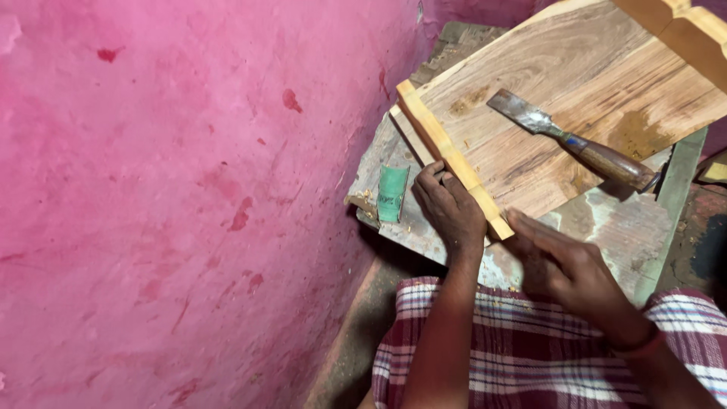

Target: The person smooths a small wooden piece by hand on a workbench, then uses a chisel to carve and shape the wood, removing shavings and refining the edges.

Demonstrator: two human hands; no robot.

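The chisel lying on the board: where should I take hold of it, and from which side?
Take the chisel by its brown wooden handle, coming from the right, where the handle end overhangs the wooden board's edge. The rounded handle suits a wrapping grip; the flat metal blade points up-left, away from that approach. This is a judgement from its pose.

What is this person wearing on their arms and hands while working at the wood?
Both arms are bare, with no sleeves and no gloves. The left hand wears nothing visible. The right hand has a thin reddish band around its wrist. A maroon-and-white checked cloth covers the lap.
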